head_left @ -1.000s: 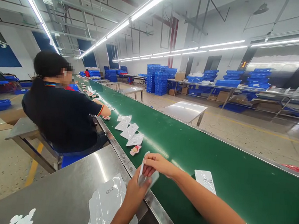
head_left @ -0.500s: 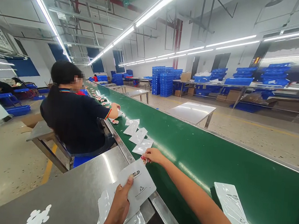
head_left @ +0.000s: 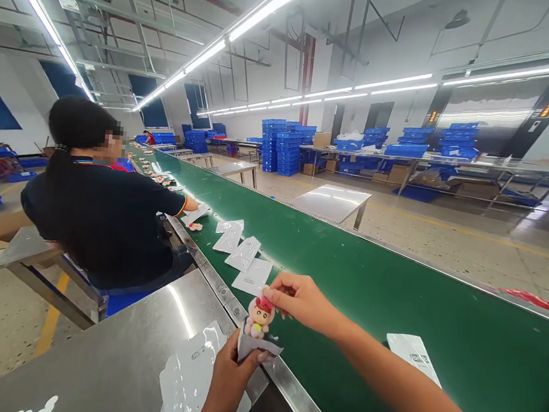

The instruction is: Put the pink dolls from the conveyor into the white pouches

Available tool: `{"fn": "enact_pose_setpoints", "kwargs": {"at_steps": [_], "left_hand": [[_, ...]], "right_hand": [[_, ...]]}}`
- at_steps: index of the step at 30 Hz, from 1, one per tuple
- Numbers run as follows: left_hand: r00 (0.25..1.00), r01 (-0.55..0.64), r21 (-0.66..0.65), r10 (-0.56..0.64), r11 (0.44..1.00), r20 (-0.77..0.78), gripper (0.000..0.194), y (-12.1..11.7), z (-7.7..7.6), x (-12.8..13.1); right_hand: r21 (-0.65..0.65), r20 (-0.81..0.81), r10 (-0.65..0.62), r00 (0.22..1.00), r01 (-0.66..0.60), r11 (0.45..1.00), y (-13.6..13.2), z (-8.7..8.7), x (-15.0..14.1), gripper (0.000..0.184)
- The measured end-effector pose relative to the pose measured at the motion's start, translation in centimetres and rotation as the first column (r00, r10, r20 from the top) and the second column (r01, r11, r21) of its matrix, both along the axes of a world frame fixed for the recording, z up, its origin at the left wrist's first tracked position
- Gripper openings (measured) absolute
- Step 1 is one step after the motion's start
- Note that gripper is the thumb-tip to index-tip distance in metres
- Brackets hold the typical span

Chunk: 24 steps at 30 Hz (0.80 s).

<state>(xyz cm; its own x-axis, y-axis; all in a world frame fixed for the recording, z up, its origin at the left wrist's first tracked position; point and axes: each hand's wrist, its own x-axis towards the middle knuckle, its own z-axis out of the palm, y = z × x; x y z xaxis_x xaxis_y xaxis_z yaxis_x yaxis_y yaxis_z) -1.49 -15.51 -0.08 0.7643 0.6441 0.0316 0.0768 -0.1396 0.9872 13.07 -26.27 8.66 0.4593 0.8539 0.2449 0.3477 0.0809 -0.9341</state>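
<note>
My right hand pinches a small doll with a pink bow by its top, over the near edge of the green belt. In my left hand is a white plastic pouch, its mouth held apart. The doll's lower end sits at the pouch mouth; how far it reaches inside is hidden. Below my left hand lies a stack of white pouches on the steel table. Several more pouches lie on the belt beyond my right hand.
The green conveyor belt runs away to the far left. A co-worker sits at its left side, reaching onto it. Another pouch lies on the belt at right. The steel table is at lower left.
The doll has come up into view in my right hand and over the pouch. My left hand has opened the pouch, which lay flat before. The view has turned right.
</note>
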Motion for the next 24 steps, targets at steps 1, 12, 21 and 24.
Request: {"fn": "enact_pose_setpoints", "kwargs": {"at_steps": [1, 12, 21, 24], "left_hand": [[1.000, 0.001, 0.014, -0.001, 1.000, -0.003, 0.022, -0.1, -0.1, 0.0], [0.987, 0.158, 0.023, -0.157, 0.987, -0.018, 0.029, -1.6, 0.5, 0.9], [0.968, 0.241, 0.071, -0.244, 0.968, 0.051, 0.022, -3.0, 0.6, 2.5], [0.955, 0.296, 0.174, -0.296, 0.939, -0.026, 0.015, -3.7, 0.9, 2.8]], "right_hand": [[-0.033, 0.096, -0.021, 0.995, 0.025, 0.999, -0.5, 0.0, -0.2, 0.027], [-0.097, 0.643, 0.016, 0.765, 0.061, 0.993, -2.7, -0.1, -1.1, 0.015], [-0.103, 0.718, 0.033, 0.696, 0.059, 0.993, -5.7, -1.4, -2.1, 0.017], [-0.182, 0.741, 0.111, 0.662, 0.038, 0.983, -6.5, -1.2, -1.8, 0.014]]}}
